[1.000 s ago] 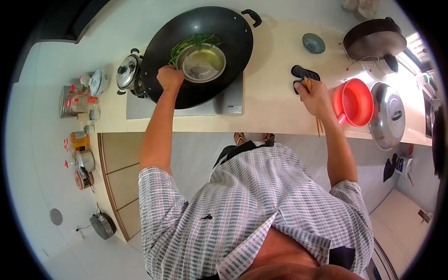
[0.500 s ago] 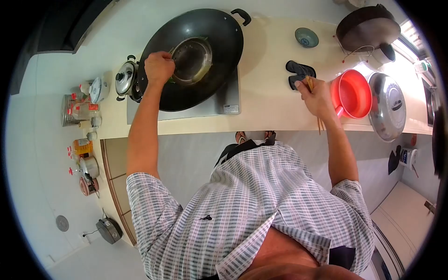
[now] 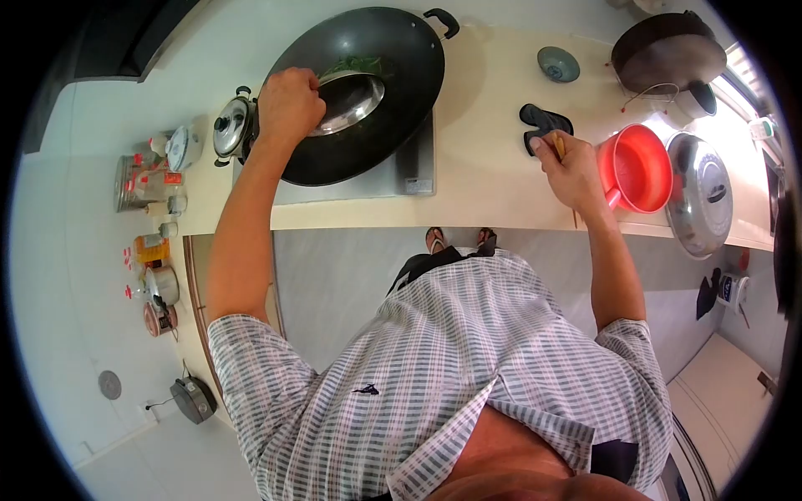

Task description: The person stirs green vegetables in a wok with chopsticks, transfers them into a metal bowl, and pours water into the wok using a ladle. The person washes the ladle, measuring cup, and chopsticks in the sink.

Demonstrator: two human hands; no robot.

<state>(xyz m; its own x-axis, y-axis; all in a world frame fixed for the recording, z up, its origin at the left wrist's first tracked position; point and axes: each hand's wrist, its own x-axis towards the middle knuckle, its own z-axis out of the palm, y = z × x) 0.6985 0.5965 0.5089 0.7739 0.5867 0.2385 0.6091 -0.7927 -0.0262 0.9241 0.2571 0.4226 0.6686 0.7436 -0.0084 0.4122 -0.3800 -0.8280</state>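
My left hand (image 3: 290, 104) is closed on the rim of a shiny, shallow metal dish (image 3: 355, 104) inside the big black wok (image 3: 409, 92). The dish is tilted, its far edge raised. Beyond that edge lie green leafy vegetables (image 3: 357, 64) on the wok's surface. Wooden chopsticks (image 3: 560, 148) are gripped in my right hand (image 3: 575, 171), over the counter beside the red saucepan (image 3: 639, 167). The hand covers most of their length. Just past my right fingertips lies a black oven mitt or cloth pad (image 3: 543, 122).
Under the wok is a steel-topped stove (image 3: 418, 159). A small lidded pot (image 3: 232, 127) stands at its left. On the counter (image 3: 489, 167) sit a green bowl (image 3: 558, 64) and a large metal lid (image 3: 700, 192). A dark pan (image 3: 668, 54) rests on a wire rack at back right.
My left hand has tipped the dish from lying nearly flat in the wok, exposing the green leaves behind it. My right hand still holds the chopsticks, now turned slightly.
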